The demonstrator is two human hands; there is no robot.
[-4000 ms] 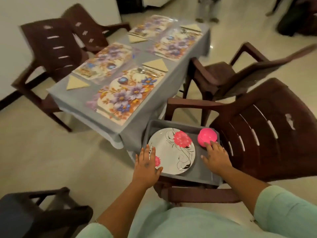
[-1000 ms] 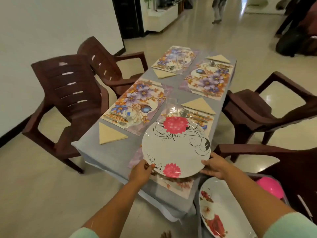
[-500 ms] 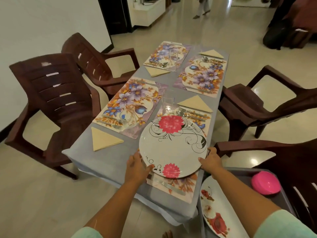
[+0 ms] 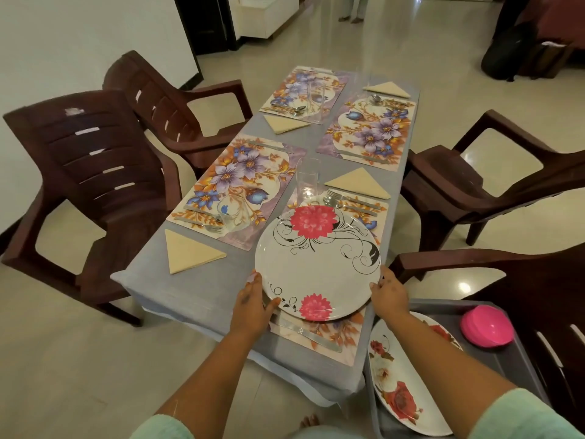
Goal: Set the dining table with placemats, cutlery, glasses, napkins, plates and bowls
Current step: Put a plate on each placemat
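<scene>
Plate [image 4: 316,267], white with pink flowers, sat over the nearest placemat [image 4: 332,335] on the worktop [image 4: 202,280], the left hand [image 4: 251,307] and right hand [image 4: 387,294] clasping its opposite rims. Laying plates seemed underway; next, release it and fetch another plate [image 4: 399,384] from the tray [image 4: 512,362] beside that placemat.

A single head-worn wide-angle view looks forward and steeply down from the near short end of the dining table [image 4: 285,270], close above it. The table runs toward the upper centre of the frame, with the floor [image 4: 63,359] at lower left.
</scene>
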